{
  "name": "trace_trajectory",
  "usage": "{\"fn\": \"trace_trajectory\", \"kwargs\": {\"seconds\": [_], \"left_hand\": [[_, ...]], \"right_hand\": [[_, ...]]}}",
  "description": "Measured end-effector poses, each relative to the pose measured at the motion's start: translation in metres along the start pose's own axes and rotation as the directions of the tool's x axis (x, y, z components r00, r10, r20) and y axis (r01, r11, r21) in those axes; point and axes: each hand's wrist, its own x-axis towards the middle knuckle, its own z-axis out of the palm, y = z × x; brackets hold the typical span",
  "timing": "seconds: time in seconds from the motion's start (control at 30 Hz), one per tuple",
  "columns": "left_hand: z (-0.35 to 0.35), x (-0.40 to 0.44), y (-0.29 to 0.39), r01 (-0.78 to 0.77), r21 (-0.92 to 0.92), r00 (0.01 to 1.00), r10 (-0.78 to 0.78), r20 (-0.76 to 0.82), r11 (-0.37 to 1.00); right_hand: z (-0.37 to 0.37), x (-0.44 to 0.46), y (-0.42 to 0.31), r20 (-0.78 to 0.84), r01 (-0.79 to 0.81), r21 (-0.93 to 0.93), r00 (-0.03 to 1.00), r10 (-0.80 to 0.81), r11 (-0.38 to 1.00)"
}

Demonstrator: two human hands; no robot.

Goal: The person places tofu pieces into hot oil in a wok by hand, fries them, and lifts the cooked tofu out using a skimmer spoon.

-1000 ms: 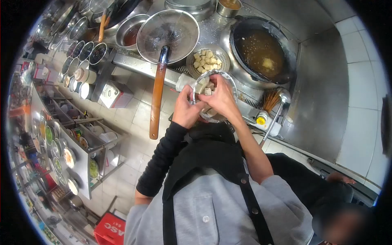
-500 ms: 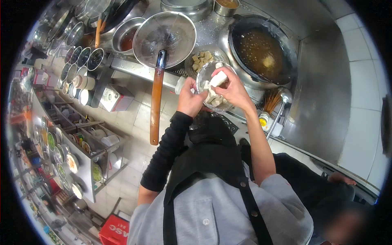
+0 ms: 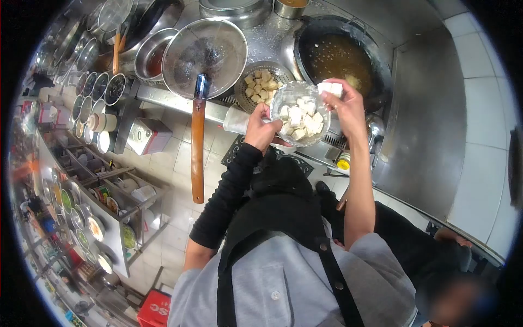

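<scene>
You are working below a black wok [image 3: 321,30], which is standing at 1 o'clock from the shiny bowl [image 3: 285,96] and holding brown liquid [image 3: 339,54]. A mesh strainer [image 3: 190,57] is resting at 10 o'clock; nearer, same bearing, a perforated bowl [image 3: 279,74] is holding tan cubes [image 3: 263,83]. Your left hand [image 3: 263,129], 8 o'clock, is gripping the shiny bowl by its side; your right hand [image 3: 348,106], 2 o'clock, is pinching a white block [image 3: 330,88] just beyond the rim.

Progress (judged): one block is being held out, while many white cubes [image 3: 297,117] are remaining in the shiny bowl; the tan cubes are seemingly sitting finished.

Obscured: your right hand is hiding part of the wok's near edge; some left fingers are disappearing under the bowl; a pale clump [image 3: 353,82] is blurring in the liquid. Whether you are pinching one block or two: cannot tell.
</scene>
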Motion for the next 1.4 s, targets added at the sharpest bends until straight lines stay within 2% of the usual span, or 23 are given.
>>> {"fn": "trace_trajectory", "kwargs": {"seconds": [0.07, 0.17, 0.27, 0.33, 0.4, 0.5, 0.57, 0.67, 0.73, 0.83, 0.93, 1.03, 1.07, 1.13, 1.17, 1.2, 1.27, 1.3, 1.4], "left_hand": [[-0.007, -0.004, -0.002, -0.007, 0.012, 1.0, 0.007, -0.019, 1.0], [-0.022, -0.014, -0.005, -0.017, 0.045, 0.998, 0.019, -0.052, 0.999], [-0.031, -0.031, 0.005, 0.001, 0.023, 0.998, 0.001, -0.069, 1.0], [-0.033, -0.042, 0.011, -0.005, 0.016, 0.996, 0.006, -0.091, 1.0], [-0.037, -0.054, 0.015, -0.014, 0.007, 0.992, 0.015, -0.126, 1.0], [-0.044, -0.069, 0.02, -0.017, -0.037, 0.991, 0.012, -0.136, 0.999], [-0.045, -0.082, 0.027, -0.012, -0.032, 0.99, 0.007, -0.139, 0.999], [-0.046, -0.094, 0.038, -0.03, -0.07, 0.988, 0.019, -0.153, 0.997], [-0.048, -0.1, 0.044, -0.048, -0.077, 0.987, 0.035, -0.156, 0.996], [-0.049, -0.101, 0.048, -0.104, -0.056, 0.985, 0.095, -0.144, 0.993], [-0.045, -0.098, 0.043, -0.203, -0.01, 0.968, 0.199, -0.153, 0.979], [-0.047, -0.091, 0.037, -0.235, 0.13, 0.952, 0.255, -0.171, 0.963], [-0.049, -0.086, 0.036, -0.234, 0.191, 0.947, 0.268, -0.175, 0.953], [-0.051, -0.081, 0.038, -0.244, 0.145, 0.949, 0.267, -0.166, 0.959], [-0.049, -0.079, 0.038, -0.243, 0.141, 0.951, 0.264, -0.161, 0.96], [-0.047, -0.08, 0.038, -0.239, 0.136, 0.954, 0.258, -0.154, 0.962], [-0.048, -0.074, 0.029, -0.264, 0.261, 0.941, 0.307, -0.14, 0.928], [-0.047, -0.071, 0.027, -0.279, 0.322, 0.934, 0.333, -0.129, 0.905], [-0.039, -0.065, 0.024, -0.204, 0.114, 0.967, 0.219, -0.132, 0.972]], "right_hand": [[-0.024, 0.042, 0.03, -0.014, -0.071, -0.283, 0.997, 0.07, 0.957], [-0.042, 0.124, 0.101, 0.095, 0.12, -0.662, 0.993, -0.076, 0.74], [-0.003, 0.159, 0.087, 0.048, 0.136, -0.854, 0.982, -0.184, 0.503], [0.016, 0.189, 0.063, -0.068, 0.101, -0.902, 0.926, -0.37, 0.419], [0.03, 0.158, -0.027, -0.106, 0.122, -0.851, 0.913, -0.394, 0.512], [0.061, 0.035, -0.127, -0.126, 0.222, -0.844, 0.802, -0.584, 0.487], [0.09, -0.047, -0.142, -0.098, 0.305, -0.787, 0.797, -0.596, 0.537], [0.113, -0.117, -0.117, 0.12, 0.477, -0.687, 0.818, -0.562, 0.547], [0.12, -0.131, -0.1, 0.171, 0.426, -0.727, 0.872, -0.458, 0.539], [0.122, -0.118, -0.055, 0.11, 0.263, -0.72, 0.957, -0.268, 0.643], [0.124, -0.085, -0.02, 0.072, 0.139, -0.708, 0.99, -0.125, 0.692], [0.137, -0.066, -0.01, 0.273, 0.318, -0.632, 0.945, -0.182, 0.706], [0.137, -0.069, -0.01, 0.323, 0.35, -0.704, 0.933, -0.16, 0.617], [0.139, -0.081, -0.025, 0.415, 0.415, -0.809, 0.905, -0.094, 0.416], [0.142, -0.084, -0.01, 0.415, 0.461, -0.803, 0.887, -0.202, 0.378], [0.147, -0.085, -0.003, 0.404, 0.446, -0.791, 0.895, -0.189, 0.42], [0.151, -0.078, 0.004, 0.381, 0.416, -0.765, 0.908, -0.176, 0.492], [0.149, -0.075, 0.002, 0.361, 0.437, -0.718, 0.899, -0.247, 0.541], [0.131, -0.068, -0.009, 0.354, 0.393, -0.644, 0.914, -0.2, 0.656]]}}
